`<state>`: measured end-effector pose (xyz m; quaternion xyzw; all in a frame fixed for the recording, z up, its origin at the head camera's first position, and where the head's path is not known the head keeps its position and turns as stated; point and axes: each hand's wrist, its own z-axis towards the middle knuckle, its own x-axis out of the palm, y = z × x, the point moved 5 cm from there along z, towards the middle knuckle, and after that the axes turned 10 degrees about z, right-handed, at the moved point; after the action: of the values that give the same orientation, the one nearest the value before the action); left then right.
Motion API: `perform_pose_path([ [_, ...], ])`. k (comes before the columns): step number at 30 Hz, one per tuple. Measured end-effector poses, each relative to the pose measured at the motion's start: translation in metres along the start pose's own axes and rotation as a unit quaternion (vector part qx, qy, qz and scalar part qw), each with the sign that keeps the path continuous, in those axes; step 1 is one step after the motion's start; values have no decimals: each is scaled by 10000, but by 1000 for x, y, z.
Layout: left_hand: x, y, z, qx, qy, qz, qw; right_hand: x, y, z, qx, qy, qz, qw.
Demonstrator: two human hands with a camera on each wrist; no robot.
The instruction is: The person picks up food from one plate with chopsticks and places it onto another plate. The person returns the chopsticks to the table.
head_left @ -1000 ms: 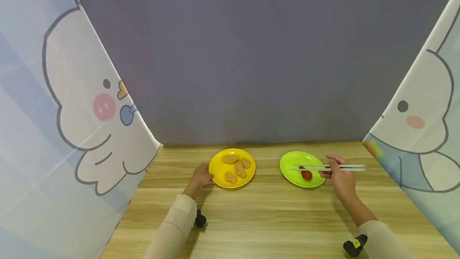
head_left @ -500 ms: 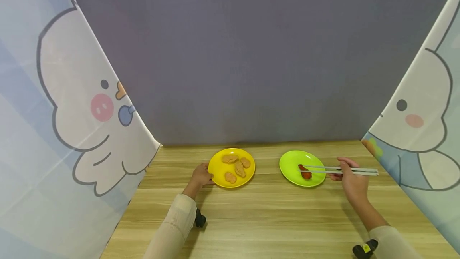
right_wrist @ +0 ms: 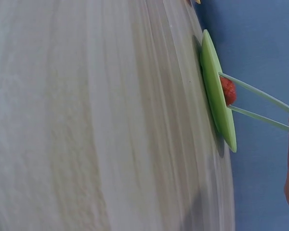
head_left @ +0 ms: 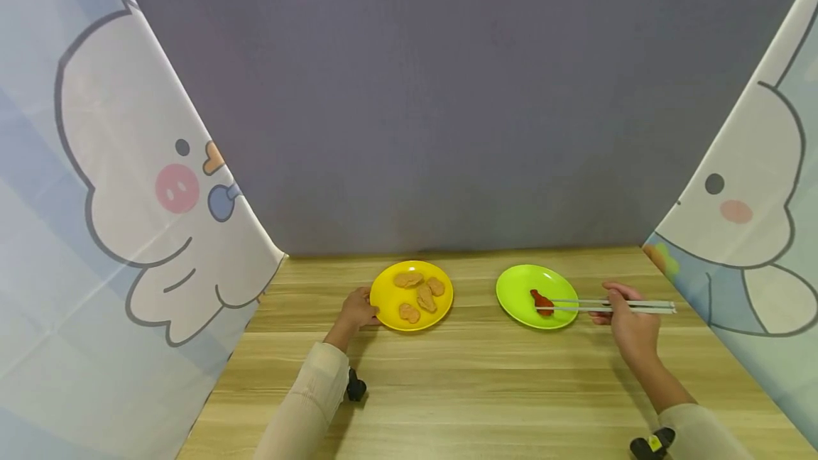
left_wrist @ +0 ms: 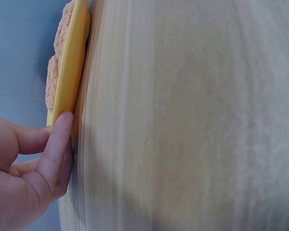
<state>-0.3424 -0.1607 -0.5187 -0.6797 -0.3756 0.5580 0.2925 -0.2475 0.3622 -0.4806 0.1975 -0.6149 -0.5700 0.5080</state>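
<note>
My right hand (head_left: 633, 329) holds a pair of pale chopsticks (head_left: 639, 306), seen edge-on to the plate in the right wrist view. Their tips straddle a red drumstick-shaped piece of food (head_left: 542, 302) lying on the green plate (head_left: 515, 292). In the right wrist view one chopstick (right_wrist: 260, 92) passes on each side of the red piece (right_wrist: 228, 90). At the left, my left hand (head_left: 356, 311) pinches the rim of the yellow plate (head_left: 381, 299) between thumb and fingers. Several tan nugget-like pieces (head_left: 426, 297) lie on that plate.
Both plates sit on a wood-grain table (head_left: 460, 375) near its back edge, with a gap between them. A grey wall (head_left: 415, 105) rises behind. Printed cartoon panels (head_left: 172, 247) flank the table on both sides.
The right hand has shifted right, drawing the chopsticks back, and their tips have lowered around the red piece, which stays on the green plate. The left hand stays on the yellow plate.
</note>
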Motion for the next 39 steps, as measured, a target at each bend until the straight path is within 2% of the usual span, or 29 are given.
perform_pose_path([
  [9, 1, 2, 2, -45, 6, -73, 10000, 0, -1, 1, 145, -300, -129, 9994],
  [18, -1, 2, 1, -89, -75, -42, 9999, 1, -2, 5, 202, -375, -210, 9989],
  [24, 0, 0, -1, -63, -66, 23, 10000, 1, 0, 2, 36, -471, -79, 9989],
  [28, 0, 0, -1, -35, -74, 71, 9999, -1, -2, 4, 76, -517, -115, 9986],
  [35, -2, -4, -4, 133, -49, 143, 9998, -1, -1, 3, -42, -635, -1, 9980],
  [39, -1, -3, -3, 33, -67, 79, 9999, 1, -1, 3, -182, -513, 198, 9983],
])
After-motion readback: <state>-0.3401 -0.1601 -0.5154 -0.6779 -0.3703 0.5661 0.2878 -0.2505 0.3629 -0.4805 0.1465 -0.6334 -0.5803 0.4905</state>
